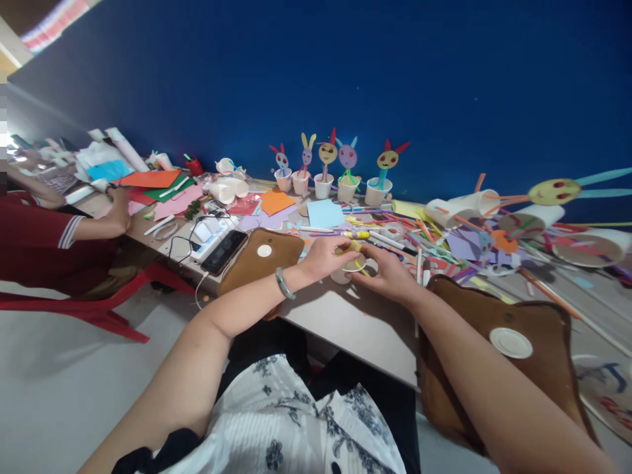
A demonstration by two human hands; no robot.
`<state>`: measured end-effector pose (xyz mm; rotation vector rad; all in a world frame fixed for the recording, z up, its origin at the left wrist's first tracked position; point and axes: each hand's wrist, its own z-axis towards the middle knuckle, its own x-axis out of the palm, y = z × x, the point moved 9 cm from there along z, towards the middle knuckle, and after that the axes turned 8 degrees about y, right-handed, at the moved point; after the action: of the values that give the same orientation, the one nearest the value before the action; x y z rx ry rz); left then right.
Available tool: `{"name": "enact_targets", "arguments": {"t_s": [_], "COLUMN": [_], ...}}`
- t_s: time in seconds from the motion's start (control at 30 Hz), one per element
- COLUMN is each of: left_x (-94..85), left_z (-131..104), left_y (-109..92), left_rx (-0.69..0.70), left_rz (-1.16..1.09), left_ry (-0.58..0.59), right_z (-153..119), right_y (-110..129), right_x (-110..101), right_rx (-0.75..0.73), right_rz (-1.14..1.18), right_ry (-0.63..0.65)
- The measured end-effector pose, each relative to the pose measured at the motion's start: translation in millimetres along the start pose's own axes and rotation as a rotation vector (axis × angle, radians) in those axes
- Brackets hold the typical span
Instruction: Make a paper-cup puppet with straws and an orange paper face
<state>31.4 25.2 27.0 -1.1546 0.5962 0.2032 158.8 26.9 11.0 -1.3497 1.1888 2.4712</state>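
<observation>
Both my hands meet over the front part of the table [365,329]. My left hand [328,257], with a bangle on its wrist, has its fingers closed at the left and top side of a small white paper cup [354,264]. Around the cup's right side curl the fingers of my right hand [388,273]. Something yellow, like a strip or pipe cleaner, shows at the cup between my fingers. Its exact shape is partly hidden by the fingertips.
Finished rabbit-faced figures in cups [323,187] stand along the blue wall. Brown cushions [264,266] flank my arms. A phone [224,251], coloured paper [326,214] and pipe cleaners lie around. A person [39,227] works at the left beside a red chair [113,309].
</observation>
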Motion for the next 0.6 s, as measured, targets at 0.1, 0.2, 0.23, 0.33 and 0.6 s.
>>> {"name": "enact_targets", "arguments": {"t_s": [0.1, 0.2, 0.23, 0.33, 0.6], "left_x": [-3.9, -7.3, -7.9, -7.8, -8.6], "left_z": [-0.3, -0.8, -0.9, -1.4, -3.9], "left_y": [-0.5, -1.6, -1.1, 2.1, 4.8], "left_rx": [0.002, 0.008, 0.003, -0.026, -0.055], "left_rz": [0.029, 0.066, 0.078, 0.087, 0.077], "left_ry": [-0.041, -0.084, -0.092, -0.097, -0.143], "right_z": [-0.5, -1.3, -1.5, -1.7, -2.3], "right_y": [-1.7, -4.7, -5.1, -5.6, -6.4], "right_x": [0.4, -0.8, -1.0, -1.3, -1.9], "right_rx": [0.009, 0.013, 0.008, -0.008, -0.005], "right_rz": [-0.02, -0.031, -0.034, -0.039, -0.008], "right_ry": [-0.006, -0.021, -0.024, -0.031, -0.017]}}
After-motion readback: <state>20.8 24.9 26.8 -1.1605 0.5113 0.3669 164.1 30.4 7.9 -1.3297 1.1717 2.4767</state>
